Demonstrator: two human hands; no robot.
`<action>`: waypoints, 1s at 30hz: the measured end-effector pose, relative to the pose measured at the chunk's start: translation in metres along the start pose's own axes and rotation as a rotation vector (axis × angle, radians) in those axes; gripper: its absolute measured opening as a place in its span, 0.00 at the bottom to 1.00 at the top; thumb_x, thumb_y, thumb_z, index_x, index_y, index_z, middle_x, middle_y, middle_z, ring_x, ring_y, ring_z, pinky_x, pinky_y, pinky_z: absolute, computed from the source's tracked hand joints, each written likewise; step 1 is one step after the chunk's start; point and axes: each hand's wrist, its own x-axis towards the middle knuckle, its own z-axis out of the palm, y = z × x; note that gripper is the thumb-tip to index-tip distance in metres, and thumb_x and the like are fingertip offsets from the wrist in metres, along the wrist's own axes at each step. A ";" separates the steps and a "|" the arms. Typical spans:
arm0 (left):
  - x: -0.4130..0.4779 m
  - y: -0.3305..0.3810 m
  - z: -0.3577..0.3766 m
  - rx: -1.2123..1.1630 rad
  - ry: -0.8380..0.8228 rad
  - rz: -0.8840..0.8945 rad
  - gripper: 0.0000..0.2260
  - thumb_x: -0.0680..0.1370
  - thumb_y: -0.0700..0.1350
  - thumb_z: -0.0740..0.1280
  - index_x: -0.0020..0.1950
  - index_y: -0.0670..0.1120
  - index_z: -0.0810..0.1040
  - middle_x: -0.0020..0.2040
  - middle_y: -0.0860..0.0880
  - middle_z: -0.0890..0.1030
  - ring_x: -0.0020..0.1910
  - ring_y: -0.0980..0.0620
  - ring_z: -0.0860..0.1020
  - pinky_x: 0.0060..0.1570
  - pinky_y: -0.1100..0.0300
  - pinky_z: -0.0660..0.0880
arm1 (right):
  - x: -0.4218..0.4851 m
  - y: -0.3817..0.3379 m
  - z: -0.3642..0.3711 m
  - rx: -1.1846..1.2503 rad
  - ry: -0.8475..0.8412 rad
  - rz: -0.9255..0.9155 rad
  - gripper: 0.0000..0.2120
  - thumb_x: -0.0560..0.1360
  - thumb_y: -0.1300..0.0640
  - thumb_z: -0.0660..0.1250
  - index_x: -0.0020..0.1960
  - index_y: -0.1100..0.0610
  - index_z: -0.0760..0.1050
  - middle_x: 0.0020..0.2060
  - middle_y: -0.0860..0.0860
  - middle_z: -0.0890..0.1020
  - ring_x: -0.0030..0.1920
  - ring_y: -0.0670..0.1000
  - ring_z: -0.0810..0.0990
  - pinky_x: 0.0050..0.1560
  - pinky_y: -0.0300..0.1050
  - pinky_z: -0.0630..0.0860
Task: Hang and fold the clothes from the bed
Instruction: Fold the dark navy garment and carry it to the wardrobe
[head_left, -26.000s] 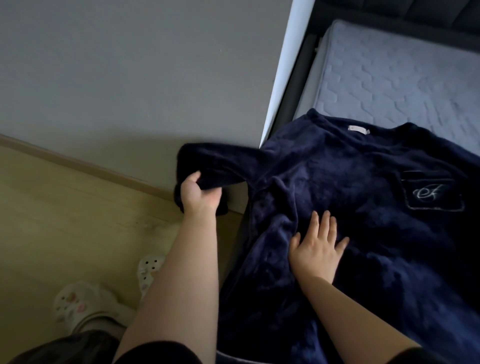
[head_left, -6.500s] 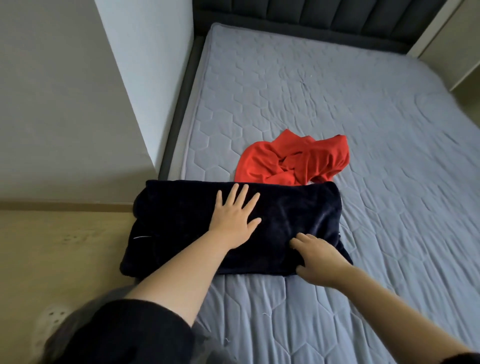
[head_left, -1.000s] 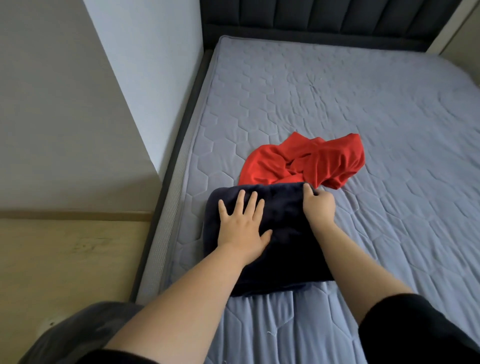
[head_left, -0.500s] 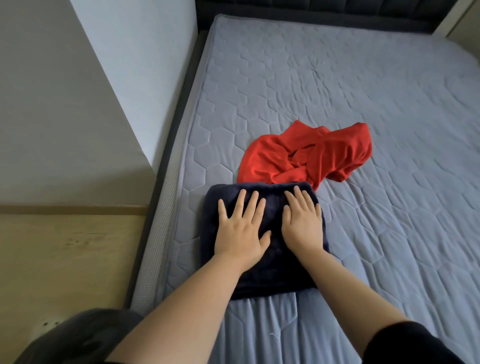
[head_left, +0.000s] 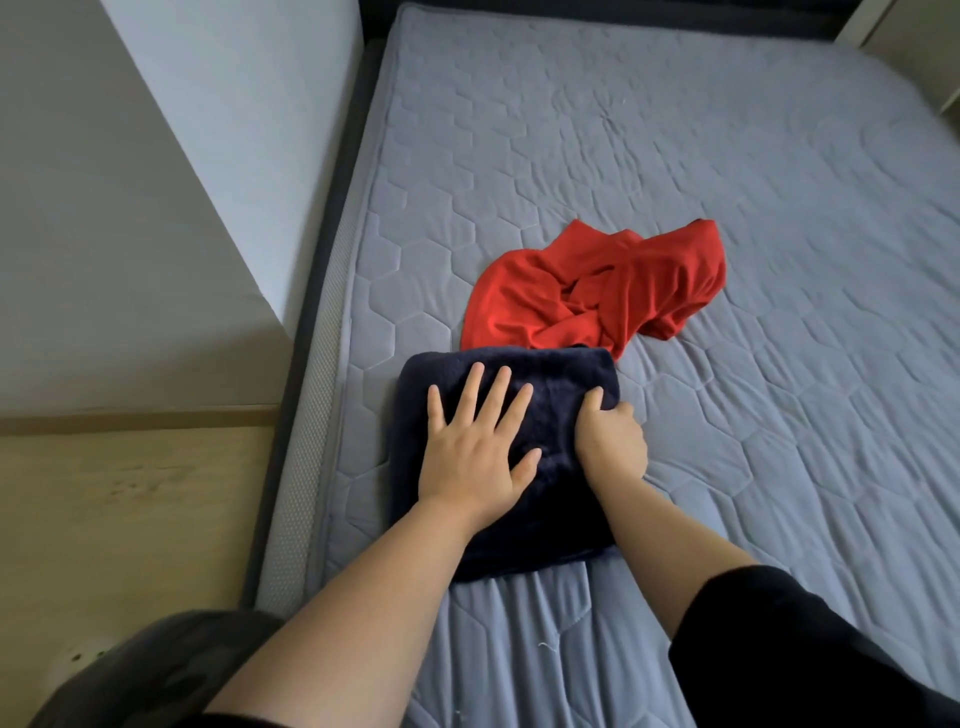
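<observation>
- The left hand lies flat, its fingers straight and spread wide on top of the folded navy fleece garment. This looks like a pin to keep the thick layers from springing open.
- The right hand has its fingers curled round the garment's right edge, with the thumb on top. The fingertips go out of sight beside or under the edge, so how deep the hold goes cannot be told. It reads as squaring that edge or getting ready to lift.
- The navy garment is directly under both hands as a compact, roughly square bundle. The left palm sits near its middle and the right hand is at its right border.
- The bundle rests near the left edge of the grey hexagon-quilted mattress, close to the person. That is probably for easy reach.
- A crumpled red thin-fabric garment lies just beyond the bundle's far edge. It touches or slightly overlaps that edge and is not folded yet, so I judge it to be the next item.
- Further out are the dark bed frame, a pale wall and a light wooden floor.
</observation>
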 end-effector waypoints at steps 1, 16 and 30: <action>0.000 0.000 0.001 0.001 0.000 -0.003 0.31 0.76 0.63 0.47 0.77 0.52 0.57 0.78 0.48 0.57 0.77 0.43 0.51 0.69 0.33 0.48 | 0.002 0.000 -0.001 -0.009 -0.006 0.007 0.30 0.76 0.39 0.48 0.61 0.60 0.71 0.57 0.61 0.78 0.56 0.62 0.76 0.48 0.52 0.64; 0.005 -0.011 0.006 0.019 -0.086 0.000 0.32 0.76 0.62 0.42 0.78 0.53 0.46 0.79 0.49 0.46 0.77 0.45 0.41 0.69 0.34 0.42 | 0.006 -0.006 -0.011 0.207 -0.279 0.045 0.33 0.73 0.38 0.54 0.66 0.61 0.73 0.61 0.61 0.77 0.60 0.61 0.76 0.52 0.47 0.66; -0.009 -0.047 -0.026 -0.080 -0.160 -0.093 0.30 0.80 0.61 0.46 0.78 0.53 0.40 0.79 0.52 0.40 0.77 0.48 0.38 0.72 0.39 0.47 | -0.037 -0.052 -0.035 0.265 -0.170 -0.192 0.20 0.72 0.41 0.61 0.48 0.57 0.80 0.41 0.56 0.82 0.50 0.58 0.80 0.45 0.44 0.69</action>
